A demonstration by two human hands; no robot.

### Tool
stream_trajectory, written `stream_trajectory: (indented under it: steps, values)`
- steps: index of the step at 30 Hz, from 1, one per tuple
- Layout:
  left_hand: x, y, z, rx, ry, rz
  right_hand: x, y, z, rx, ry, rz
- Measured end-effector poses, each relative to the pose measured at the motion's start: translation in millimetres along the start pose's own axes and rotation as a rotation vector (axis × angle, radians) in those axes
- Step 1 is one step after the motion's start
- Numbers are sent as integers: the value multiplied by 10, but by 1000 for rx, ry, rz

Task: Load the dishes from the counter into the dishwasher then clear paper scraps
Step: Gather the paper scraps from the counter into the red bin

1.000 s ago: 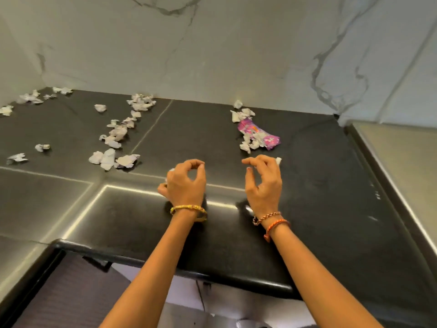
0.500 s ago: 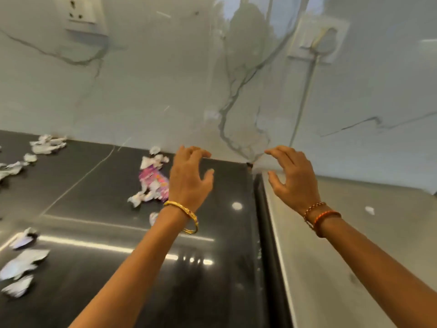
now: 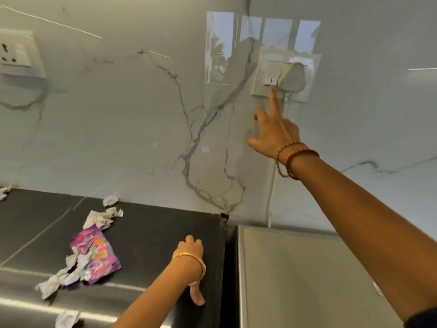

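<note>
Right hand (image 3: 275, 136), index finger extended, touched the wall switch (image 3: 272, 72) beside a white plug (image 3: 292, 78); left hand (image 3: 190, 256) rested flat, holding nothing, on the black counter (image 3: 153, 233) right of paper scraps (image 3: 101, 218).

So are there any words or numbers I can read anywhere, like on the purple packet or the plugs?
No text here can be read.
Purple wrapper on the black counter: colourful print, too blurred to read.
Wall switch plate, where the right hand points: small marks, no readable letters.
White plug: no label visible.
Left socket: no writing visible.
Paper scraps: blank as far as visible.
</note>
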State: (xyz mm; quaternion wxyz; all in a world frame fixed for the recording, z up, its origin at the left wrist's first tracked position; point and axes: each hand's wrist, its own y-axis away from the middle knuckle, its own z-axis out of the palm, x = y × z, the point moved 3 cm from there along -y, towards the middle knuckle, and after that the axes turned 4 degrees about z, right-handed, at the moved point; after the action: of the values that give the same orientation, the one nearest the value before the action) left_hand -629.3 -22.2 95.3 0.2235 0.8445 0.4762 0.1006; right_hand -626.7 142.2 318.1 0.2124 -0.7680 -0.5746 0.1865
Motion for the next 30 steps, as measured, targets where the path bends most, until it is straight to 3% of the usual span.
stream_trajectory:
  steps: [6, 8, 10, 12, 15, 18, 20, 22, 26, 30]
  values:
    - [85, -333, 78, 63, -387, -21, -59, -403, 227, 132, 32, 92]
    - [61, -343, 86, 86, -291, -44, -65, -373, 207, 160, 20, 89]
    - [15, -223, 76, 111, -48, -78, -89, -242, 111, 272, -58, 31]
    - [-46, -12, 75, 121, 131, -50, -152, 70, -21, 475, -164, -133]
    - [-92, 361, 180, 223, 146, -4, -221, 773, -126, 667, -141, -463]
    - [1, 784, 465, 338, 84, 94, -197, 1475, -89, 559, 166, -718]
    - [55, 1072, 630, 384, 150, 147, -75, 1856, -21, 384, 244, -837]
    - [110, 1395, 757, 388, 225, 211, 29, 2258, -41, 253, 276, -833]
    - [367, 2060, 1070, 454, 461, 427, 123, 3050, -154, 157, 276, -727]
    - [704, 2770, 1474, 435, 431, 676, 84, 3936, -319, -68, 231, -795]
